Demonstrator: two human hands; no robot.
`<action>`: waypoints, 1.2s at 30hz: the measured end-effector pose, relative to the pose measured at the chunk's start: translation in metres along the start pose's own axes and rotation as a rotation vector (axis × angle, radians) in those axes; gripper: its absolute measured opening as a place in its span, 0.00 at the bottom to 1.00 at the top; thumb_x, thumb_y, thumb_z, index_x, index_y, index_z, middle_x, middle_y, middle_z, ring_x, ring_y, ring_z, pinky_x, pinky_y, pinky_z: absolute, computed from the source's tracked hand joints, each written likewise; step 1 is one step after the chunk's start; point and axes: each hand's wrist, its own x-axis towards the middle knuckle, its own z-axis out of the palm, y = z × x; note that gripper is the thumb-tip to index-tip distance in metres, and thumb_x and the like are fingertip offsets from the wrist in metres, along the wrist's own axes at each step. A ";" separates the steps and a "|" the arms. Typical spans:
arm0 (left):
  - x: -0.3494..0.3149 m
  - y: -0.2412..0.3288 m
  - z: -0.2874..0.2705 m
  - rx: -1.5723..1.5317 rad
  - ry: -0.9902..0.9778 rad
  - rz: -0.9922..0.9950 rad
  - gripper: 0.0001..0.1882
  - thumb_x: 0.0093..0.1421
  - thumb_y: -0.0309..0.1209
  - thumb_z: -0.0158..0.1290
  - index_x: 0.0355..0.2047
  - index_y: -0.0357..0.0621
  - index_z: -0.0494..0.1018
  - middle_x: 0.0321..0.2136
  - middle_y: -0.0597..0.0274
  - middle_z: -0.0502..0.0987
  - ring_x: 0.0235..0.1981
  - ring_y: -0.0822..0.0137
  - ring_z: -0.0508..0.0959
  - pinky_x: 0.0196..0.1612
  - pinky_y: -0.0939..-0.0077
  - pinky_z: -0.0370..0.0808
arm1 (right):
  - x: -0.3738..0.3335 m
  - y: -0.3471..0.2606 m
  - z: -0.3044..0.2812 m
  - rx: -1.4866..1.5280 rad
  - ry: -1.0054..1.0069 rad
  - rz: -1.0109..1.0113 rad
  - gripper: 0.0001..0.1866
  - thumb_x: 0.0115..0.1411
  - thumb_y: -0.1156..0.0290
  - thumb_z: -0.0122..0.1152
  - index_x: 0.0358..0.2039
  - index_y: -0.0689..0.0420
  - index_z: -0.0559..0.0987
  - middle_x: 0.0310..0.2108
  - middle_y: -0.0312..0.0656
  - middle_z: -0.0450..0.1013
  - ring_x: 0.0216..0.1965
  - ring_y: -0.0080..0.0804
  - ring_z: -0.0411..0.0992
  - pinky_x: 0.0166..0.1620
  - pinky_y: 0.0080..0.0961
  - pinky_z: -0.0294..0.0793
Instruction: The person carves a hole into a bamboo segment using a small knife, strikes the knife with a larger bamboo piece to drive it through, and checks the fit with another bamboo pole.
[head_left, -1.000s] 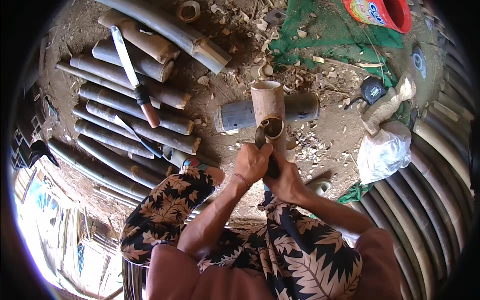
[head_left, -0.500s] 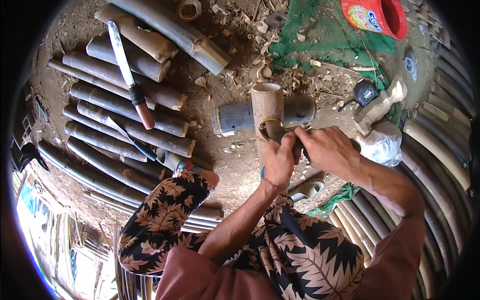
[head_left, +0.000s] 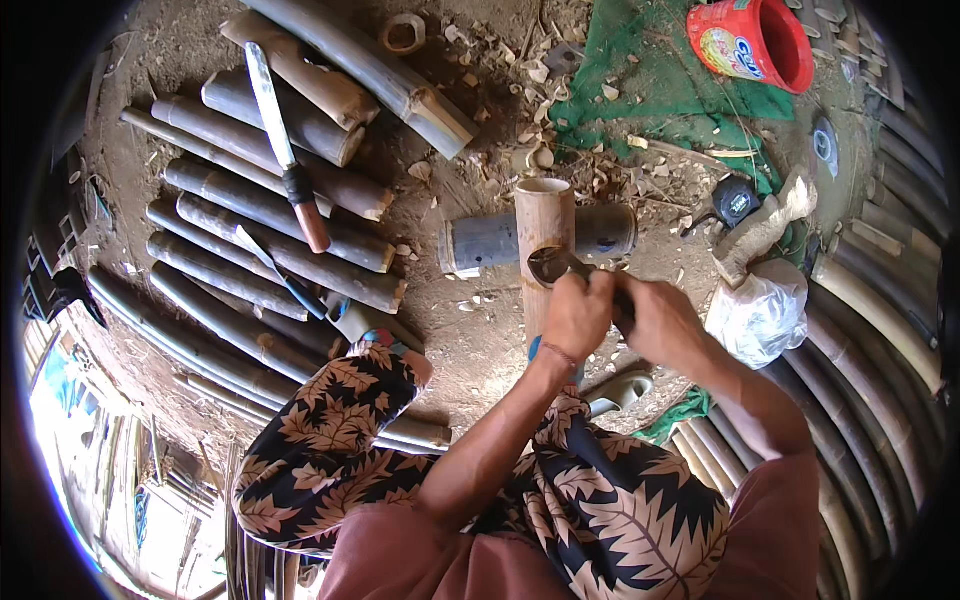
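A pale, peeled bamboo tube (head_left: 546, 215) with an open top lies across a dark bamboo section (head_left: 480, 241). Its side has a cut round hole (head_left: 541, 256). Both my hands grip a dark, rounded tubular piece (head_left: 566, 263), whose far end is at that hole; whether it sits inside I cannot tell. My left hand (head_left: 578, 318) is closed round it nearest the hole. Just to the right, my right hand (head_left: 660, 322) is closed on the same piece, most of which the fingers hide.
Cut bamboo lengths (head_left: 290, 232) lie at left, with a long knife (head_left: 268, 105) and a smaller blade (head_left: 262, 253) on them. To the right are a tape measure (head_left: 735, 200), a gnarled wood piece (head_left: 765, 232), a plastic bag (head_left: 762, 318) and a red bucket (head_left: 782, 45).
The head view has shifted, so the scene sits slightly right and lower. My hands still grip the dark piece at the hole; it is turned differently and my right elbow is drawn in.
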 end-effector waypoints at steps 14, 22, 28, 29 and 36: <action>-0.010 -0.014 -0.015 -1.676 -0.536 0.044 0.17 0.68 0.43 0.40 0.42 0.45 0.71 0.34 0.64 0.77 0.34 0.65 0.76 0.55 0.64 0.66 | 0.073 -0.069 -0.051 -0.900 -0.203 -0.603 0.05 0.48 0.68 0.63 0.20 0.51 0.84 0.21 0.42 0.78 0.25 0.32 0.79 0.27 0.29 0.75; -0.082 -0.041 -0.032 -0.038 -0.438 0.261 0.35 0.58 0.42 0.56 0.60 0.36 0.59 0.47 0.49 0.72 0.46 0.58 0.75 0.52 0.65 0.71 | 0.001 0.010 0.019 -0.173 0.176 -0.248 0.16 0.64 0.59 0.53 0.30 0.58 0.81 0.19 0.43 0.77 0.20 0.35 0.76 0.27 0.33 0.74; -0.099 -0.077 -0.078 0.369 -0.151 0.320 0.35 0.48 0.33 0.61 0.56 0.35 0.63 0.44 0.41 0.73 0.41 0.51 0.78 0.44 0.63 0.76 | -0.015 -0.034 0.079 0.949 0.023 0.157 0.13 0.69 0.67 0.44 0.39 0.64 0.74 0.30 0.49 0.79 0.17 0.28 0.73 0.19 0.23 0.72; -0.100 -0.080 -0.093 0.484 -0.084 0.293 0.32 0.47 0.33 0.61 0.52 0.35 0.67 0.40 0.43 0.76 0.37 0.53 0.80 0.40 0.63 0.78 | -0.007 -0.045 0.074 1.078 -0.134 0.249 0.12 0.68 0.69 0.43 0.40 0.64 0.74 0.31 0.51 0.78 0.17 0.28 0.72 0.19 0.23 0.73; -0.045 -0.012 -0.175 0.782 0.007 0.310 0.19 0.42 0.40 0.66 0.34 0.44 0.79 0.25 0.55 0.81 0.24 0.60 0.82 0.29 0.67 0.79 | 0.047 -0.079 0.093 1.635 -0.093 0.217 0.15 0.65 0.68 0.49 0.37 0.72 0.73 0.27 0.56 0.75 0.22 0.42 0.77 0.24 0.31 0.78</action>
